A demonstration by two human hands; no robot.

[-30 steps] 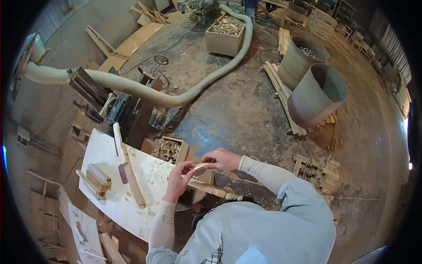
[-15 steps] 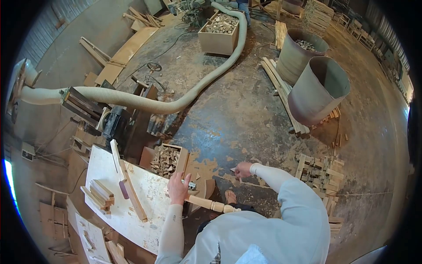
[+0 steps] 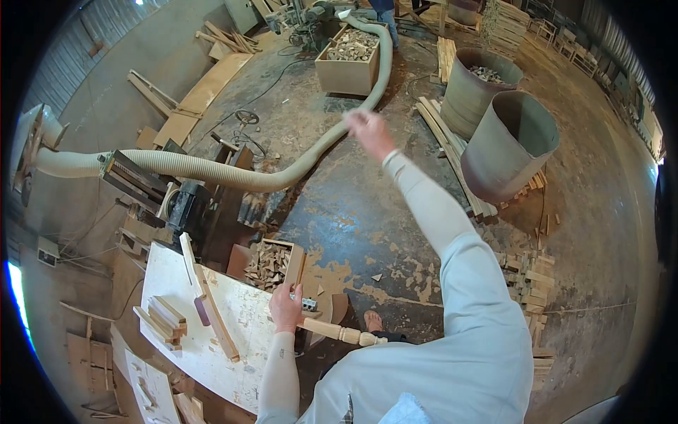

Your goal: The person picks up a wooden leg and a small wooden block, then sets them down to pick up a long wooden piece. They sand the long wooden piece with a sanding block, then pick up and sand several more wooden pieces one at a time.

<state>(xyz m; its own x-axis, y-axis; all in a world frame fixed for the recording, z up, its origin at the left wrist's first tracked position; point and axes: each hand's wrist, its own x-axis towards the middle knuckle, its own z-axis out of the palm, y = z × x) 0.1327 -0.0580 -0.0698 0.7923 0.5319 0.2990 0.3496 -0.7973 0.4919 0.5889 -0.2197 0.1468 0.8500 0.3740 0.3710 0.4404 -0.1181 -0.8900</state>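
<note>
My left hand (image 3: 285, 309) is closed over the near end of a turned wooden leg (image 3: 344, 333), at the right edge of the white worktable (image 3: 247, 307). The leg runs right from the hand toward my body. A small metal fitting (image 3: 308, 304) is just right of my fingers. My right hand (image 3: 371, 135) is stretched far forward above the floor, beside the flexible hose in view. Motion blurs its fingers, and whether it holds anything cannot be made out.
A box of wood offcuts (image 3: 293, 263) stands beyond the table. Wooden strips (image 3: 164, 319) lie on it. The ribbed hose (image 3: 261, 180) crosses the floor. Two large drums (image 3: 494, 155) stand at right, near stacked wood (image 3: 526, 279). Another person (image 3: 385, 20) stands at the far end.
My right hand has swung forward and slightly left, from low beside my body to above the hose. My left hand has stayed at the end of the leg.
</note>
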